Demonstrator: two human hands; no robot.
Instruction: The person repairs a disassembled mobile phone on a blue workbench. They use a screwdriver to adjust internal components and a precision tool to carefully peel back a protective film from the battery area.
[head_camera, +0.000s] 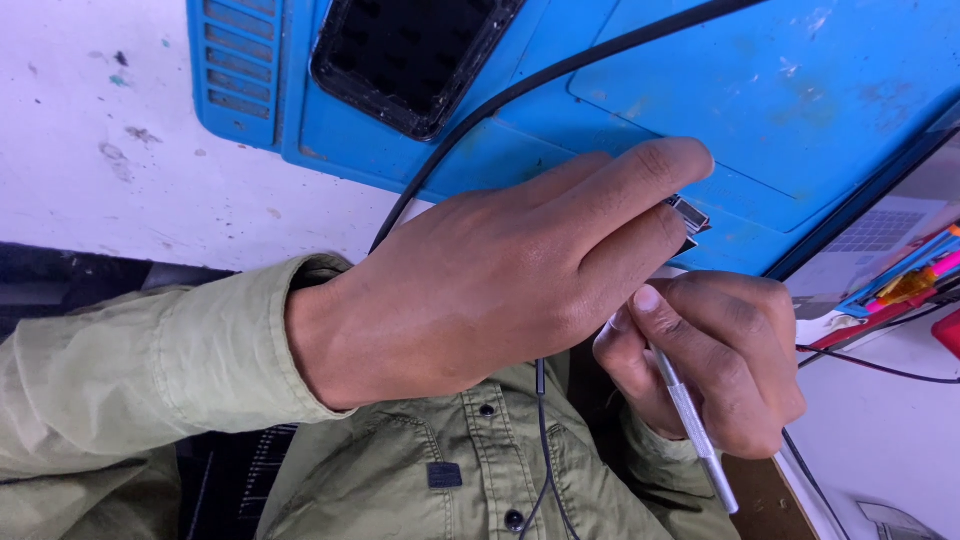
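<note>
My left hand (490, 280) reaches across from the left in a light green sleeve. Its fingertips pinch a small dark metal part (688, 220) at the near edge of the blue work mat (780, 90). Just below it, my right hand (715, 365) is curled around a thin silver tool (695, 430), whose shaft runs down and to the right. The tool's tip is hidden behind my left fingers. The two hands touch near the small part.
A black phone frame (405, 55) lies on the mat's upper left. A black cable (500, 105) crosses the mat and runs down under my left hand. Colourful tools (900, 290) and a red wire (870, 365) lie at right on the white table (120, 160).
</note>
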